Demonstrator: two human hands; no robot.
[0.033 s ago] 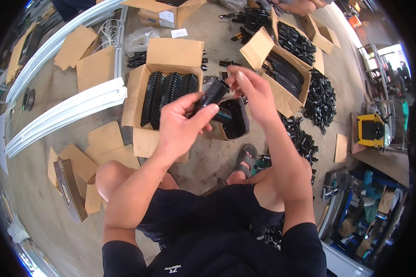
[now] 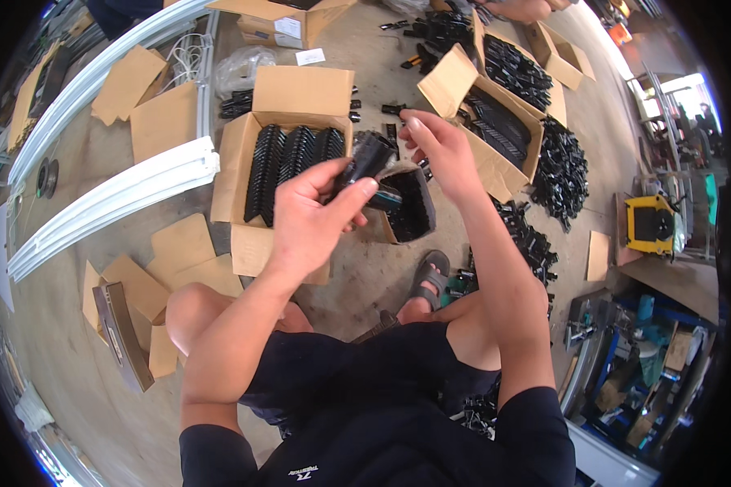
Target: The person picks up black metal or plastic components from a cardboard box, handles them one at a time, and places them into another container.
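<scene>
My left hand is wrapped around a black cylindrical tool-like thing, its thumb lying across it. The wide round end points up and away, and a slimmer part with a teal stripe sticks out below my thumb. Just right of the round end is my right hand, apart from it, with thumb and fingers drawn together in a pinch. Anything between those fingertips is too small to make out. Beneath both hands stands a dark open-topped container with black parts in it.
An open carton holds rows of black parts to the left. Another carton stands to the right, beside a heap of loose black parts. Long white profiles and cardboard pieces lie on the left. A person's arm shows at the top.
The whole view has shifted slightly. Both hands keep nearly the same pose, with the black thing still in my left hand.
</scene>
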